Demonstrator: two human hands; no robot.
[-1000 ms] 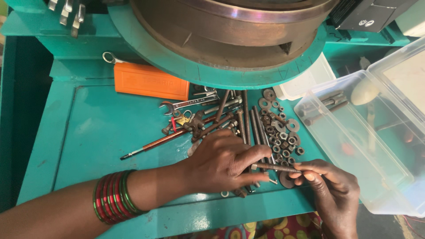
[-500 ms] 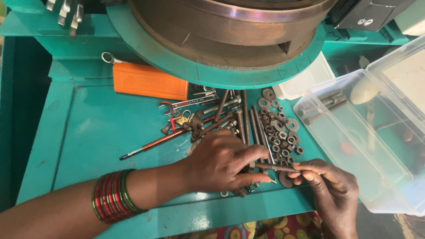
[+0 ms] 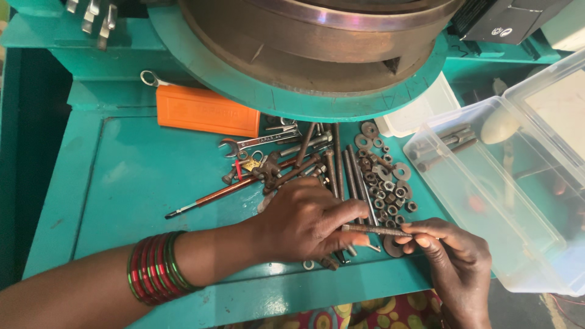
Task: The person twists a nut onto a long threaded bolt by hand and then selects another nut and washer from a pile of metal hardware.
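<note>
My right hand (image 3: 454, 256) pinches the right end of a long threaded bolt (image 3: 378, 230), held level just above the teal bench (image 3: 128, 176). My left hand (image 3: 304, 222), with red and green bangles (image 3: 155, 268) on its wrist, closes thumb and fingers around the bolt's left end; whether it holds a nut there is hidden. Both hands hover over the near edge of a pile of loose nuts and washers (image 3: 390, 189) and long bolts (image 3: 344, 164).
A red-shafted screwdriver (image 3: 213, 198) and a small spanner (image 3: 256, 144) lie left of the pile. An orange case (image 3: 204, 111) sits behind them. An open clear plastic box (image 3: 506, 183) stands at the right. A large round metal machine part (image 3: 317, 42) overhangs the bench's back.
The bolt and both hands have shifted very slightly; my left fingers have curled a little tighter around the bolt's left end.
</note>
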